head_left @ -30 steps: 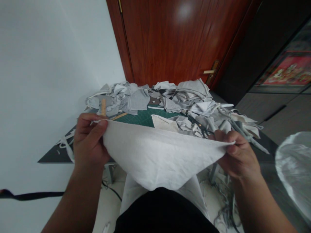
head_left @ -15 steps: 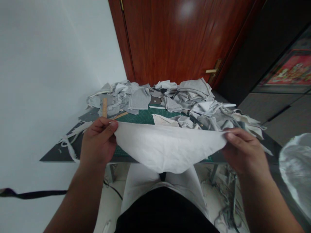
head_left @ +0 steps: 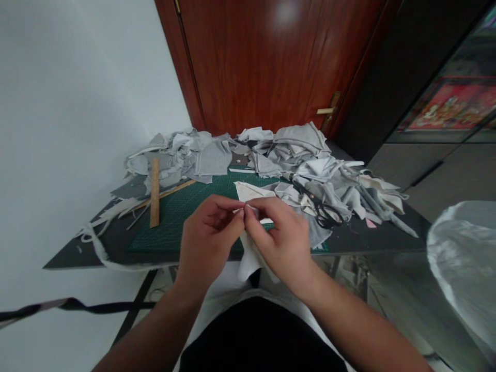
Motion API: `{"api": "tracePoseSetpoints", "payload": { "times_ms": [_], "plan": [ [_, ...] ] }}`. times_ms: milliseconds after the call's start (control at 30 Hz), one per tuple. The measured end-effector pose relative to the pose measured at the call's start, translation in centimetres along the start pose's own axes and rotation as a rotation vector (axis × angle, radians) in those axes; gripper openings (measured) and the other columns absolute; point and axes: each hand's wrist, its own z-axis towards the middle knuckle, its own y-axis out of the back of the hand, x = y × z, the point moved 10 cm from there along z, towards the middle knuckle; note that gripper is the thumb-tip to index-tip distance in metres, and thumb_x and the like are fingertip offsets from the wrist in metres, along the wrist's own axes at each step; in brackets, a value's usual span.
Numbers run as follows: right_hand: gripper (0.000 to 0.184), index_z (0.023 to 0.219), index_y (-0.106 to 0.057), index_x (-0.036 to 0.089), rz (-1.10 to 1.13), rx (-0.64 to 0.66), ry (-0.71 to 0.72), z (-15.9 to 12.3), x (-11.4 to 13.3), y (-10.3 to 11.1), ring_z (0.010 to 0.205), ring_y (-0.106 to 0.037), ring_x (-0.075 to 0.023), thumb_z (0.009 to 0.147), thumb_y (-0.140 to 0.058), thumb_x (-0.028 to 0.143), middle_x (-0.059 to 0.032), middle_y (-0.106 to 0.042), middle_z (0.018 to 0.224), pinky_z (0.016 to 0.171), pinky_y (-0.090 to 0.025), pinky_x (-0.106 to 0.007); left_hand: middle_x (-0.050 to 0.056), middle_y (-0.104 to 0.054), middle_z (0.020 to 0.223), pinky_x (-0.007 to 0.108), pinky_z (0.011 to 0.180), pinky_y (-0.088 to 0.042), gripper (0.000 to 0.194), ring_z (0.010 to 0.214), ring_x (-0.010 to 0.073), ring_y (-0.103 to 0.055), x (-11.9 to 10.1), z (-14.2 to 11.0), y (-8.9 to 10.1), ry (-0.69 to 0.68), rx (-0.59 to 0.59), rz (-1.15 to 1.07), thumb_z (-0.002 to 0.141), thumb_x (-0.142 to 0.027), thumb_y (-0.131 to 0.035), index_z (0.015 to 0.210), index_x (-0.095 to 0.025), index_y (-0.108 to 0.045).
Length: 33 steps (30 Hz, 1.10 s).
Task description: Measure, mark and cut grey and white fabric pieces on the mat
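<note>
My left hand [head_left: 211,235] and my right hand [head_left: 277,235] meet fingertip to fingertip above the front of the table. Both pinch the top edge of a white fabric piece [head_left: 250,258], which hangs down folded between and behind them. Most of the cloth is hidden by my right hand. Under my hands lies a green cutting mat [head_left: 166,227]. Just beyond, a cream fabric scrap [head_left: 248,191] rests on the mat. Black-handled scissors [head_left: 325,212] lie to the right of my right hand, among the scraps.
Grey and white fabric scraps [head_left: 213,157] are heaped along the table's back, with another pile [head_left: 302,142] at the right. A wooden ruler [head_left: 155,194] and white strips lie at left. A plastic-lined bin [head_left: 465,258] stands at right. A wooden door [head_left: 267,67] is behind.
My hands have come together from wide apart. The white fabric, stretched out flat between them before, now hangs folded. The view has shifted slightly, and the scissors and whole ruler now show.
</note>
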Motion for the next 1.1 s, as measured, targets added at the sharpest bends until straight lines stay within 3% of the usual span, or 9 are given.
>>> {"api": "tracePoseSetpoints", "payload": {
  "times_ms": [300, 400, 500, 567, 700, 800, 933, 1000, 1100],
  "plan": [
    [0.023, 0.117, -0.071, 0.020, -0.001, 0.115, 0.141, -1.2, -0.6, -0.7, 0.107, -0.072, -0.0207, 0.096, -0.062, 0.019, -0.0093, -0.077, 0.114, 0.096, -0.057, -0.033, 0.005, -0.075, 0.096, 0.032, 0.077, -0.060, 0.030, 0.085, 0.0216, -0.073, -0.6, -1.2, -1.1, 0.029, 0.176, 0.078, 0.084, -0.020, -0.073, 0.113, -0.026, -0.075],
    [0.026, 0.117, -0.074, 0.020, 0.023, 0.089, 0.124, -0.9, -0.6, 0.2, 0.105, -0.074, -0.0182, 0.097, -0.059, 0.014, -0.0073, -0.079, 0.114, 0.096, -0.058, -0.030, 0.005, -0.072, 0.096, 0.034, 0.081, -0.060, 0.036, 0.088, 0.0209, -0.072, -0.5, -1.0, -1.0, -0.009, 0.184, 0.050, 0.084, -0.021, -0.074, 0.119, -0.026, -0.070],
    [0.023, 0.111, -0.077, 0.026, 0.110, 0.036, 0.039, -0.4, -1.2, 1.3, 0.096, -0.076, -0.0177, 0.096, -0.063, 0.017, -0.0021, -0.080, 0.107, 0.088, -0.061, -0.031, 0.006, -0.065, 0.118, 0.034, 0.084, -0.057, 0.064, 0.100, 0.0207, -0.067, -0.1, 0.2, 0.3, -0.109, 0.095, 0.167, 0.069, -0.022, -0.086, 0.128, -0.028, -0.063],
    [0.020, 0.107, -0.078, 0.029, 0.193, 0.007, -0.026, -0.1, -1.8, 1.9, 0.097, -0.076, -0.0183, 0.095, -0.065, 0.021, -0.0003, -0.080, 0.106, 0.088, -0.061, -0.033, 0.008, -0.061, 0.128, 0.035, 0.089, -0.054, 0.079, 0.112, 0.0237, -0.062, 1.4, 1.1, 0.2, -0.069, 0.158, 0.213, 0.060, -0.023, -0.092, 0.132, -0.029, -0.060],
    [0.015, 0.103, -0.080, 0.031, 0.316, -0.017, -0.115, 0.0, -2.7, 2.3, 0.096, -0.075, -0.0187, 0.093, -0.070, 0.025, -0.0002, -0.080, 0.103, 0.085, -0.061, -0.032, 0.007, -0.069, 0.107, 0.038, 0.092, -0.051, 0.039, 0.103, 0.0235, -0.066, 6.1, 0.4, -2.9, 0.270, 0.580, -0.041, 0.075, -0.029, -0.083, 0.108, -0.019, -0.065],
    [0.012, 0.098, -0.080, 0.030, 0.387, -0.021, -0.146, 0.1, -3.0, 2.5, 0.089, -0.075, -0.0171, 0.090, -0.074, 0.024, 0.0004, -0.080, 0.096, 0.079, -0.060, -0.029, 0.002, -0.065, 0.092, 0.031, 0.083, -0.051, 0.028, 0.087, 0.0171, -0.064, 6.9, -0.1, -3.2, 0.362, 0.585, -0.229, 0.077, -0.027, -0.081, 0.095, -0.019, -0.060],
    [0.007, 0.094, -0.078, 0.027, 0.442, -0.028, -0.177, 0.2, -3.4, 2.9, 0.083, -0.073, -0.0167, 0.088, -0.075, 0.025, -0.0002, -0.079, 0.091, 0.076, -0.059, -0.028, -0.002, -0.063, 0.096, 0.025, 0.076, -0.050, 0.056, 0.085, 0.0143, -0.062, 6.5, -0.6, -4.2, 0.395, 0.630, -0.419, 0.063, -0.015, -0.088, 0.109, -0.026, -0.058],
    [0.005, 0.093, -0.077, 0.026, 0.457, -0.004, -0.178, 0.2, -3.4, 2.8, 0.081, -0.072, -0.0167, 0.088, -0.075, 0.026, -0.0006, -0.078, 0.089, 0.073, -0.059, -0.029, -0.001, -0.065, 0.100, 0.026, 0.076, -0.051, 0.064, 0.087, 0.0162, -0.063, 6.2, -0.9, -4.8, 0.391, 0.695, -0.421, 0.061, -0.015, -0.088, 0.116, -0.027, -0.058],
    [0.005, 0.094, -0.077, 0.026, 0.464, 0.044, -0.163, 0.2, -3.1, 2.7, 0.078, -0.071, -0.0158, 0.089, -0.075, 0.026, -0.0003, -0.077, 0.088, 0.070, -0.057, -0.027, 0.002, -0.067, 0.100, 0.028, 0.076, -0.052, 0.049, 0.087, 0.0183, -0.065, 5.4, -0.6, -5.1, 0.306, 0.785, -0.315, 0.064, -0.020, -0.087, 0.107, -0.024, -0.063]
  ]
}}
